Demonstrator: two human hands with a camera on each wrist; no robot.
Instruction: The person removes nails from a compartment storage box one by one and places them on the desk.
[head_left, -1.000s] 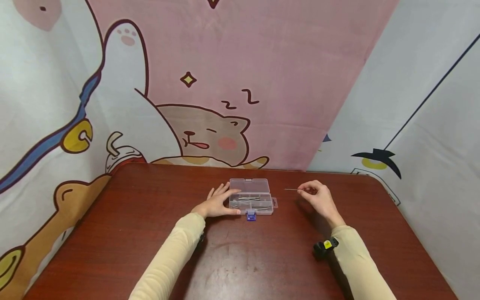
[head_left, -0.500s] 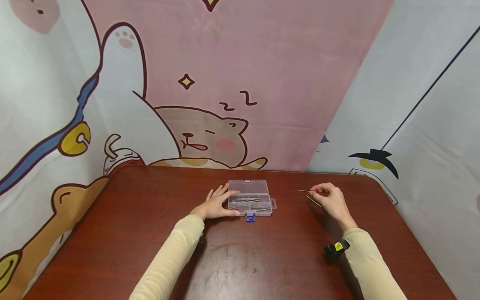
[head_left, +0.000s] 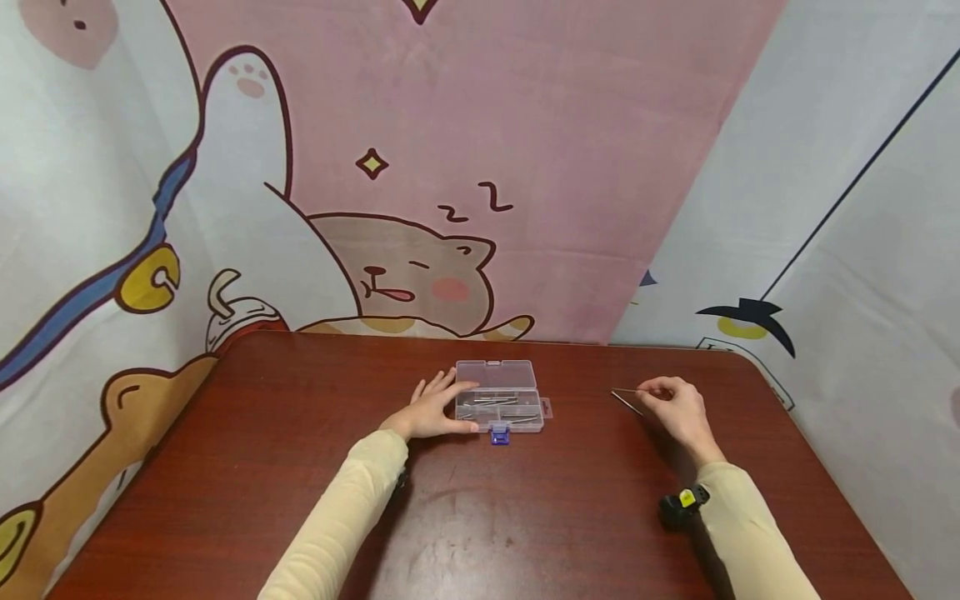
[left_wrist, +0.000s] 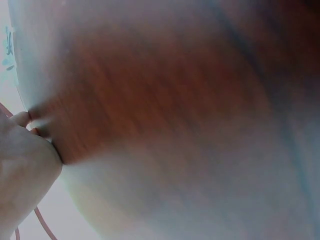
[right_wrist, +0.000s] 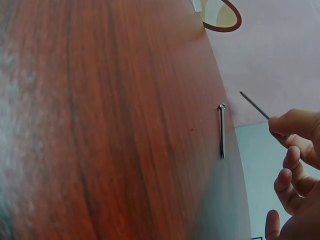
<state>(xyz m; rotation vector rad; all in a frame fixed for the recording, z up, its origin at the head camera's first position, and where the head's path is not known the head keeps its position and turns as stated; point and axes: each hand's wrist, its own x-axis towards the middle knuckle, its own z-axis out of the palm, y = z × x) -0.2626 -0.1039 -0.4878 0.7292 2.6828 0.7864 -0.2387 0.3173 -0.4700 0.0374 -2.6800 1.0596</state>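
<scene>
Clear plastic makes up the small box (head_left: 519, 425) near the middle of the table's (head_left: 480, 517) far edge, its lid (head_left: 497, 375) laid back towards that edge and its blue latch (head_left: 499, 437) facing the near one. Loose metal nails (head_left: 495, 402) lie in its compartments. The left hand (head_left: 429, 414) is spread wide at the box's left end — thumb along the near wall, index finger reaching over towards the lid.

Nearer the far right corner, the right hand (head_left: 675, 410) pinches a thin nail (right_wrist: 255, 105) between thumb and forefinger, with no gap between them beyond the nail; its other fingers are loosely bent. The nail points towards the left edge — held above the table, apart from the metal piece (right_wrist: 222, 135) lying on the wood close by.
</scene>
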